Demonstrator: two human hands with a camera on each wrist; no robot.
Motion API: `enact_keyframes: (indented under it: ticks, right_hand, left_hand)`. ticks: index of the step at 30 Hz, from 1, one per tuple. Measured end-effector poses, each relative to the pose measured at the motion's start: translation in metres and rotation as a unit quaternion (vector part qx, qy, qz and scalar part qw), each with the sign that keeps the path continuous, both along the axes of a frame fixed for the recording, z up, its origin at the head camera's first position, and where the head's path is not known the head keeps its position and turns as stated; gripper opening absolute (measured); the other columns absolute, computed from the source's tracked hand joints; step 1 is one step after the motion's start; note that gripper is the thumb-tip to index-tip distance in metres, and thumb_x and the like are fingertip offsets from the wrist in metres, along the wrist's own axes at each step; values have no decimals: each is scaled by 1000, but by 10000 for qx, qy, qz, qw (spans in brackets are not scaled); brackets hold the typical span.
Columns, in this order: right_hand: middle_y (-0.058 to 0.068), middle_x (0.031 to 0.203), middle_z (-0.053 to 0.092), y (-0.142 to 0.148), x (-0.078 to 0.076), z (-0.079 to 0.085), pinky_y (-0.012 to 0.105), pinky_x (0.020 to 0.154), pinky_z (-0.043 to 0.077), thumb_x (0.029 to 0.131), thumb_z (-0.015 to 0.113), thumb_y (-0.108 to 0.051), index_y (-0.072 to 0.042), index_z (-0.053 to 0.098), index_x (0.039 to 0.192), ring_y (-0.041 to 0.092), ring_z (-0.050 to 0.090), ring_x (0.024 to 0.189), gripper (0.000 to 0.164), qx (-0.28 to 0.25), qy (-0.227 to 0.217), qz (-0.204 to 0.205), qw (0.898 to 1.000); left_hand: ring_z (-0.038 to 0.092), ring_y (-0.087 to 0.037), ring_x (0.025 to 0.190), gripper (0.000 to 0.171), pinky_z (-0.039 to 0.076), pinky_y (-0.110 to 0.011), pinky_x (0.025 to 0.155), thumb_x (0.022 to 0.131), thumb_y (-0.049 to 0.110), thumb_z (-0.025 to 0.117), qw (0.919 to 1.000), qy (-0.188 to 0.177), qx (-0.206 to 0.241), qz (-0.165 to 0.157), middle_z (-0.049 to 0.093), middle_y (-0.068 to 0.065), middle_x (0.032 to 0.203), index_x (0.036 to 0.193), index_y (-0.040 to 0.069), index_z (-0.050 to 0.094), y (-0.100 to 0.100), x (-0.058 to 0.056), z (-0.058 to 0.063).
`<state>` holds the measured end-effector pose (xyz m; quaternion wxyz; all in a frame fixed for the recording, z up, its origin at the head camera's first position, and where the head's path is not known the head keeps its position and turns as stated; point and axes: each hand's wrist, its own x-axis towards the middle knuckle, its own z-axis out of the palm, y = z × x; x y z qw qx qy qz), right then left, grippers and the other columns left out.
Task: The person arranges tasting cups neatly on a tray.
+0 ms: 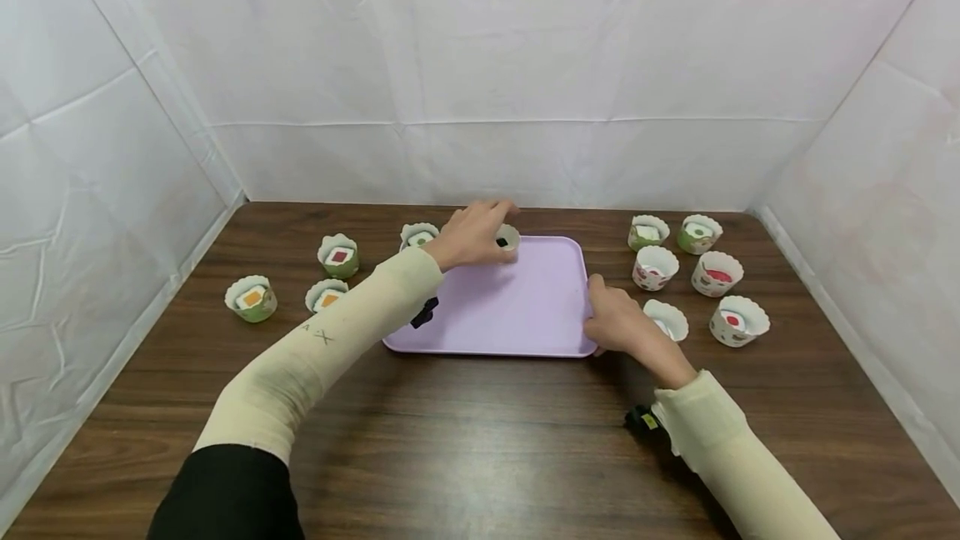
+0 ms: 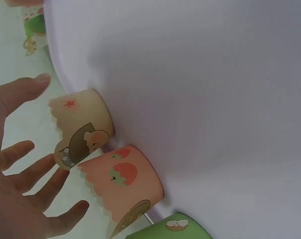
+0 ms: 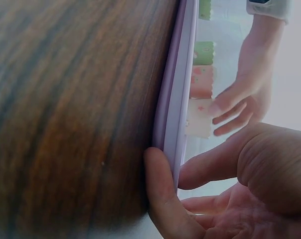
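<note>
My left hand (image 1: 474, 236) hovers over the far edge of the pale purple tray (image 1: 517, 307). Its thumb stands apart from the fingers beside a cream paper baking cup (image 2: 83, 117); the fingertips are close to that cup's scalloped rim, and whether they touch is unclear. A pink strawberry-patterned cup (image 2: 128, 181) and a green cup (image 2: 175, 228) continue the row along the tray's far side. In the head view my left hand hides most of that row. My right hand (image 1: 618, 319) pinches the tray's near right corner, the thumb and index finger (image 3: 163, 181) on its rim.
Left of the tray are several green cups (image 1: 338, 255) holding small white pieces with coloured centres. On the right, several white patterned cups (image 1: 738, 322) and green cups (image 1: 699, 233) stand close together on the brown wooden table (image 1: 480, 440). White sheeting (image 1: 480, 65) walls the back and sides.
</note>
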<state>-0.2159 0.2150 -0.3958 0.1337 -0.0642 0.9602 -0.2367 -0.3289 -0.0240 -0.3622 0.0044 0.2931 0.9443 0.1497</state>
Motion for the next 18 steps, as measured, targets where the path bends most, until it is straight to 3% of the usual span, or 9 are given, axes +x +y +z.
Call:
enact_keyframes:
  ticks: [7, 18]
  right_hand:
    - [34, 113, 56, -2, 1, 1, 28, 47, 54, 81, 46, 1, 7, 33, 126, 18, 63, 52, 48, -34, -34, -29, 10000]
    - [36, 114, 55, -2, 1, 1, 28, 49, 53, 79, 46, 1, 10, 29, 132, 18, 62, 54, 56, 54, 56, 92, 9999]
  left_hand:
    - [45, -25, 129, 71, 42, -48, 103, 79, 49, 73, 9979, -19, 556, 317, 48, -3, 141, 137, 20, 46, -16, 13, 0]
    - [43, -26, 132, 70, 37, -44, 109, 82, 42, 72, 9875, 83, 1532, 360, 49, -7, 141, 139, 11, 47, -47, 43, 8]
